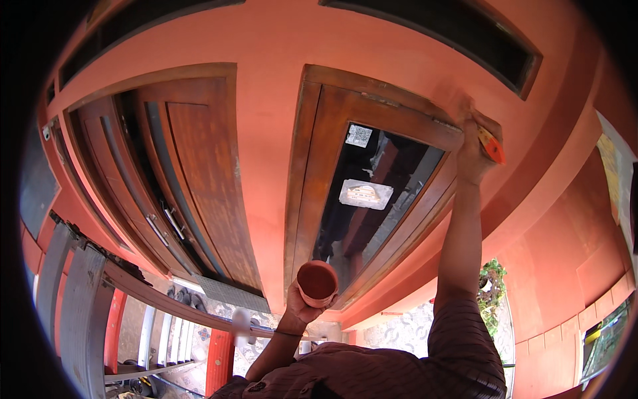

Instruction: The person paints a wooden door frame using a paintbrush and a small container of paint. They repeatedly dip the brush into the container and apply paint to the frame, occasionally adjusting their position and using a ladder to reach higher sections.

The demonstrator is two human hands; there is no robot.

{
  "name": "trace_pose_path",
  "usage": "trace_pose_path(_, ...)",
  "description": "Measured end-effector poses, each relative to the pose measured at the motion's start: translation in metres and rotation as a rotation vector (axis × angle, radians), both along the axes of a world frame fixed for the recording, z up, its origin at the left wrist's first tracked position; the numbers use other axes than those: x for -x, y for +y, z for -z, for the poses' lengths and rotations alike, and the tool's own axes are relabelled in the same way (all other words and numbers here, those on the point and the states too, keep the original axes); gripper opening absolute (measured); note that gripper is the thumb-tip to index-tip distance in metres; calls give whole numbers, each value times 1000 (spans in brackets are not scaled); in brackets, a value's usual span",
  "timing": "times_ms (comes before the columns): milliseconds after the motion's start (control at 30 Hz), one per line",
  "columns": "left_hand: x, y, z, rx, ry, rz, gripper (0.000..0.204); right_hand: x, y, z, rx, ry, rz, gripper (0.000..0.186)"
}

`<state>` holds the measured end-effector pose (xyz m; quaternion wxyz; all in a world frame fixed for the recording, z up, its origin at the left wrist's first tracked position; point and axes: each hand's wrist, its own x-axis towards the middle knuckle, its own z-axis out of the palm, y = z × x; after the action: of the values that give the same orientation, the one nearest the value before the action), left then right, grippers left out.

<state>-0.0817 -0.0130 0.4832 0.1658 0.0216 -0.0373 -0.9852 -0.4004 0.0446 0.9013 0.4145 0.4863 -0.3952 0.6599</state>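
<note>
Low in the middle, my left hand (pixel 302 304) grips a small round pot (pixel 318 282) with reddish-brown contents, held upright in front of the glazed door. Up at the right, my right hand (pixel 473 149) is closed on a paintbrush (pixel 490 145), its visible part orange and yellowish, against the salmon-coloured wall (pixel 528 153) just beside the top right corner of the wooden window frame (pixel 379 94). The glass (pixel 372 159) in that frame carries two pale stickers. Whether the bristles touch the wall is unclear.
A wooden double door (pixel 199 166) stands at the left, with dark openings above. Lower left are a metal ladder or plank (pixel 86 299), a curved railing (pixel 166 292), a red post (pixel 220 359) and footwear (pixel 193 299) on the tiled floor below. A plant (pixel 490 286) sits below at right.
</note>
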Motion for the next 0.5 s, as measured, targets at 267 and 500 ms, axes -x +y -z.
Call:
trace_pose_path(267,-1,-7,1,47,-49,-69,46,31,46,-51,40,183,806,19)
trace_pose_path(500,2,1,1,30,-49,-26,47,-50,-65,-83,44,246,847,16)
